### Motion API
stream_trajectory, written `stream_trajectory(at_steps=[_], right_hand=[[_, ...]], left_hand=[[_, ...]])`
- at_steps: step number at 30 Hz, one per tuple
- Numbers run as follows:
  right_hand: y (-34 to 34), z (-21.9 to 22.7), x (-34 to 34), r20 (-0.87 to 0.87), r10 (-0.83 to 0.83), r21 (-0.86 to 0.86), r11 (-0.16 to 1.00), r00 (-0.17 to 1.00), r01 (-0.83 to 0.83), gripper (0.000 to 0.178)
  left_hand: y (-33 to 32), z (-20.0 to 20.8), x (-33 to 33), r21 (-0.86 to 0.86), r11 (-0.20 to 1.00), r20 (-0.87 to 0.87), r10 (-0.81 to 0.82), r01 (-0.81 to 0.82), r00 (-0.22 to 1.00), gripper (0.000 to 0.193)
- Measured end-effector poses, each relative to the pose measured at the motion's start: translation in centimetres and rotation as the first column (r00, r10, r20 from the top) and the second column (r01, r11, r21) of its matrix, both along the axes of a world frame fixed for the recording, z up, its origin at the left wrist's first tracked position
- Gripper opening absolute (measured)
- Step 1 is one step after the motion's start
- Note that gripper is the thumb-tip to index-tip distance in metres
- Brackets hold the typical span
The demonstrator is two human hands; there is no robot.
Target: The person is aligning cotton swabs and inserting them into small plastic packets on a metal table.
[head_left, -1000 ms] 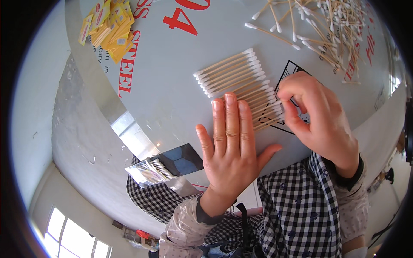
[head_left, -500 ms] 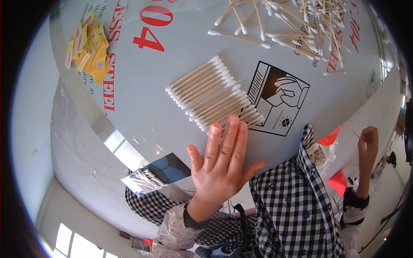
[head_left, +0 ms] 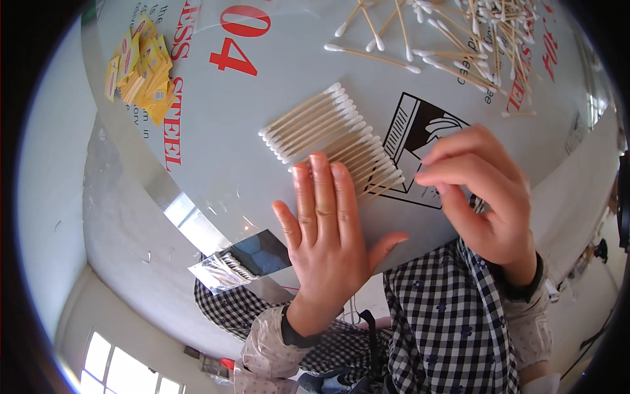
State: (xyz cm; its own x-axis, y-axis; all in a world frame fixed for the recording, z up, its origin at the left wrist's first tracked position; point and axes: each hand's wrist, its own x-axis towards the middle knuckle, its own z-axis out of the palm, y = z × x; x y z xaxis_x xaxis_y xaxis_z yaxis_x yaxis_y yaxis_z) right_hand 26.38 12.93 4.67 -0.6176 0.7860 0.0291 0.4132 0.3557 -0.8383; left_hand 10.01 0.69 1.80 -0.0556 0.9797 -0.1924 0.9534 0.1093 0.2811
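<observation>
Two bare hands work over a pale grey sheet [head_left: 262, 125] printed with red lettering and a black line drawing, and the head view, the only one, looks straight down on them. Left hand [head_left: 326, 230] lies flat and open, fingers [head_left: 321, 190] together and stretched forward, their tips resting against the near end of a neat row of cotton swabs [head_left: 331, 134]; it grips nothing, and the flat palm looks placed to act as a stop, so the wooden sticks stay side by side and their white tips line up. Right hand [head_left: 482, 194] hovers just beside the row's right end, over the black drawing, fingers curled with thumb and forefinger drawn close together; whether a swab is pinched between them I cannot tell, since the fingers hide that spot. That row of swabs runs slantwise across the sheet's middle, well apart from a loose scatter of cotton swabs [head_left: 472, 29] heaped at the far right, a few of which lie singly nearer the middle. At the far left sits a small pile of yellow sachets [head_left: 141, 69], away from both hands. Near the left wrist, at the sheet's near edge, lies a clear plastic packet [head_left: 226, 269] already filled with swabs. Checked sleeves and a checked apron fill the lower part of the picture
</observation>
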Motion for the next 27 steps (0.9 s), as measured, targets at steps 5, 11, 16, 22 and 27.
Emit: stream_trajectory(at_steps=[5,11,16,22,27], right_hand=[[0.2,-2.1,-0.4,0.030,0.032,0.045,0.998,0.999,-0.033,0.023],[0.1,-2.3,-0.7,0.061,0.041,0.087,0.995,0.997,-0.046,0.024],[0.0,-2.3,-0.4,0.095,0.077,0.120,0.989,0.993,-0.088,0.024],[-0.1,-2.4,-1.3,0.054,0.031,0.098,0.995,0.998,-0.036,0.025],[-0.1,-2.7,-1.6,0.059,0.049,0.115,0.992,0.997,-0.056,0.026]], left_hand=[[-0.1,-0.8,0.3,0.024,0.999,-0.094,-0.033,0.035,0.995,0.094],[-0.2,-0.9,0.1,0.026,0.996,-0.101,-0.079,0.082,0.992,0.103],[-0.2,-0.9,0.1,0.026,0.996,-0.100,-0.080,0.083,0.992,0.102],[-0.4,-1.0,0.0,0.030,0.996,-0.094,-0.077,0.080,0.993,0.101],[-0.6,-1.2,-0.1,0.035,0.996,-0.104,-0.080,0.084,0.991,0.100]])
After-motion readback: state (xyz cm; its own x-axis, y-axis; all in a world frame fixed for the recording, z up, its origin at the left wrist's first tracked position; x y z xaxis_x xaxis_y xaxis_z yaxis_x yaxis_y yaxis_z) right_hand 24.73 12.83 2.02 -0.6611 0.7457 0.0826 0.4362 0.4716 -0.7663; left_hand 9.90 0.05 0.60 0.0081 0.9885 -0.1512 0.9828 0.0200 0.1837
